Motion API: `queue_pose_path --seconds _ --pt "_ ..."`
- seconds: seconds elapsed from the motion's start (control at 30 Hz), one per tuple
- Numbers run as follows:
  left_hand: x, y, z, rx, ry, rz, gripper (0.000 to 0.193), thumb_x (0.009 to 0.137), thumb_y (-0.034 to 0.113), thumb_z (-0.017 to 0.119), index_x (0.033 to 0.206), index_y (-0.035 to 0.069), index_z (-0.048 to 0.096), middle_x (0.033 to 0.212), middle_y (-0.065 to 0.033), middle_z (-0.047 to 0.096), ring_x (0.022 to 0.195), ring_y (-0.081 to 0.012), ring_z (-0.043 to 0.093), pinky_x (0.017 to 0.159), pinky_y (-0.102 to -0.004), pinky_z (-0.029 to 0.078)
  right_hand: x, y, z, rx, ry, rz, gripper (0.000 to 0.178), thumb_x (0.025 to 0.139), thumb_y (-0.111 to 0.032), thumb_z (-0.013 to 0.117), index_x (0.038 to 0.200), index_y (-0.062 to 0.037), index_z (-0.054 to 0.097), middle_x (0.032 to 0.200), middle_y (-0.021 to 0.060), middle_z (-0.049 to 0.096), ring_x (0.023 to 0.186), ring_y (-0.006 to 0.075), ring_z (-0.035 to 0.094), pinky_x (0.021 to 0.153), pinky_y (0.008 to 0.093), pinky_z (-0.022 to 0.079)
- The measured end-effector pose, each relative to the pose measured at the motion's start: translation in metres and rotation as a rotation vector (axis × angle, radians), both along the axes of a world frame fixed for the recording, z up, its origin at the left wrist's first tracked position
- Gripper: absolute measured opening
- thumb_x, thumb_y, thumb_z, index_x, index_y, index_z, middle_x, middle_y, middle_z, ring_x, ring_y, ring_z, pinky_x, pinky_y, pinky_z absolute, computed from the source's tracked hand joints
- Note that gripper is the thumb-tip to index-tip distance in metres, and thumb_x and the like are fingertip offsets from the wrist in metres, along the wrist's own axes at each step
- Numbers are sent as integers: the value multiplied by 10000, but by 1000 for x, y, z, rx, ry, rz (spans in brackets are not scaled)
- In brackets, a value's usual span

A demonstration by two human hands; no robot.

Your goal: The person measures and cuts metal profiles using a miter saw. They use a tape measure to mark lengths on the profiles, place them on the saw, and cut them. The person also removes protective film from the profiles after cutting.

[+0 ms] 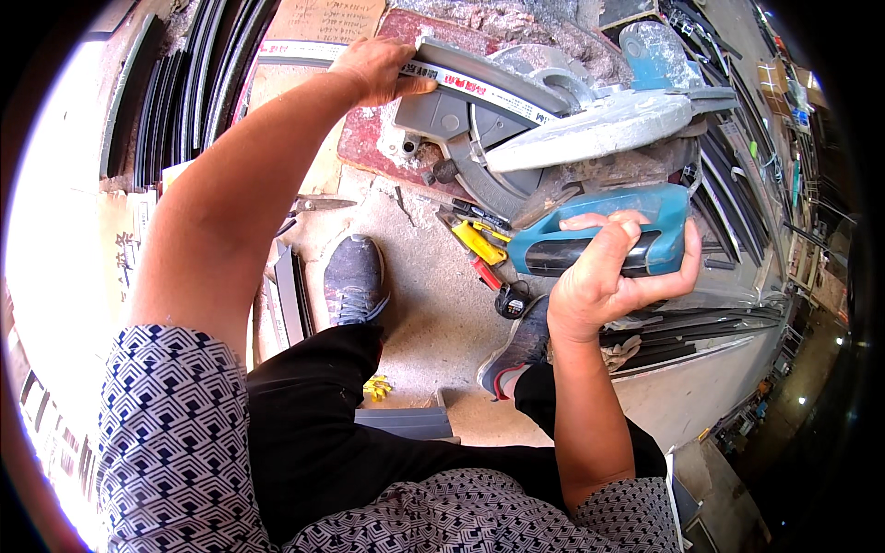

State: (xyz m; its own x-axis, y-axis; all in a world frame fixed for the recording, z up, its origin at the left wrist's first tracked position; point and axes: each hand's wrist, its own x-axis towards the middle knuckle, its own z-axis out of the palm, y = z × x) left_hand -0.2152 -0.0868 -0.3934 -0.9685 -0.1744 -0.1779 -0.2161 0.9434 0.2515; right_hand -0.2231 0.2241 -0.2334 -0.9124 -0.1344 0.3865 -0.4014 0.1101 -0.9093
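Nearest of all, patterned sleeves and black trousers (313,442), and between the legs a short grey profile (406,422) lies on the floor (419,341), small yellow pieces (376,387) just beyond it. Now the shoes: the left shoe (353,281) planted flat, the right shoe (518,348) partly behind the forearm. Beside the right shoe sits a black tape measure (513,301), then a red-handled tool (485,273) and a yellow-handled tool (479,242), all bunched short of the red board's near edge.

And here's the right grip (599,276), closed firmly around the teal handle (539,241) of the saw (599,136), thumb laid over the top, fingers curled round the far side. Farther on, the saw stands on the red board (364,138), its metal coated with pale dust. Along its fence lies the white-filmed strip (479,89), reaching left past the board's left edge and over the cardboard (313,20). The left grip (373,69) has that strip pinned, fingers bent over it, thumb along the near side, barely any opening. Off to the left, a bundle of dark strips (175,106); beyond the saw, a heap of grey dust (544,23).
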Motion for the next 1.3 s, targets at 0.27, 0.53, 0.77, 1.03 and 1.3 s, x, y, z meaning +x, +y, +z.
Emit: queue_pose_path --seconds 0.27,0.53,0.77,1.03,1.3 --pt "0 -2 -14 -10 73 9 798 918 779 500 1234 63 656 1158 -169 695 1195 -352 634 1078 -517 419 4 -1 -4 -3 -1 -7 611 938 51 524 1445 -64 203 1227 259 393 842 223 566 544 295 559" --pt "0 -1 -10 -5 71 12 788 916 775 511 1220 63 661 1160 -170 695 1183 -362 639 1063 -519 433 8 0 -13 -11 -18 -7 636 932 63 536 1456 -96 213 1253 233 369 904 215 556 552 292 538" --pt "1 -1 -9 12 91 8 789 922 767 513 1233 57 657 1163 -174 693 1191 -367 633 1062 -520 432 13 -2 -19 -24 -35 -10 661 911 84 524 1459 -108 209 1252 217 353 918 222 549 571 302 537" --pt "2 -1 -10 4 98 11 799 925 771 502 1246 54 651 1176 -179 686 1200 -363 627 1066 -516 430 17 -1 -30 -24 -19 -1 686 888 85 540 1460 -102 209 1278 196 310 950 230 534 569 300 530" --pt "-3 -1 -8 -4 44 -5 801 930 779 480 1251 63 643 1187 -165 680 1216 -352 619 1090 -511 421 9 0 -9 -51 -84 -6 697 917 71 557 1478 -106 184 1280 231 342 929 233 542 567 326 569"
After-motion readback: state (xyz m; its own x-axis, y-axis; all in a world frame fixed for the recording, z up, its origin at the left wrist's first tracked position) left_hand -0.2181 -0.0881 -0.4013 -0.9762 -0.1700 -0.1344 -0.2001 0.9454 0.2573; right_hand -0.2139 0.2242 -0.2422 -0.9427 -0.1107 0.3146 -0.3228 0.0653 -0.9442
